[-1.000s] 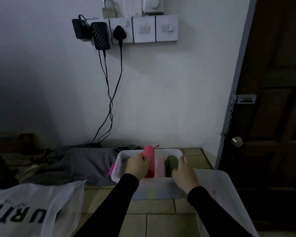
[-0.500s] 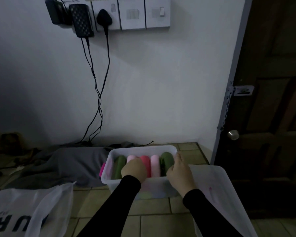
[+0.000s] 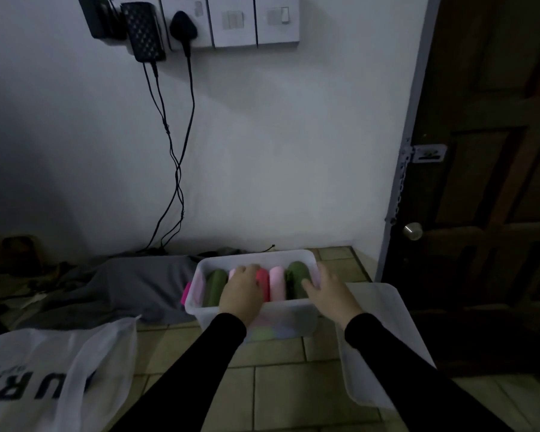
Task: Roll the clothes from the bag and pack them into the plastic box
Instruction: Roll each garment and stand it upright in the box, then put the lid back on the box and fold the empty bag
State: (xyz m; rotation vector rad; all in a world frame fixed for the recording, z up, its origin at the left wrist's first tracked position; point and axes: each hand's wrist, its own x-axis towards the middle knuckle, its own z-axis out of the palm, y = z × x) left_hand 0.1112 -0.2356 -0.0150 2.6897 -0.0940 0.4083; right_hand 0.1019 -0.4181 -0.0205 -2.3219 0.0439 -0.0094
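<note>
Since a second ago the red roll [image 3: 263, 283] has gone from standing above the row to lying down flush among the others, and my view has tipped lower. My left hand [image 3: 242, 291] now rests on top of the rolls at the centre of the frame, fingers bent over them, pressing rather than gripping as far as I can tell. My right hand [image 3: 328, 294] lies with fingers spread and fairly straight against the right end of the plastic box [image 3: 306, 319], touching the dark green roll [image 3: 297, 277] there.

Packing looks close to finished, I judge: the top row runs green roll [image 3: 216, 286], a pale pink one half under my left hand, red, pink roll [image 3: 277, 283], dark green, side by side and filling the box's width, with faint colours of a lower layer showing through the front wall. A bright pink piece [image 3: 187, 293] sits outside the box's left wall. The white bag [image 3: 60, 369] lies flattened at lower left, seemingly emptied. The lid [image 3: 384, 341] waits just right of the box, so I reckon closing is what remains.
</note>
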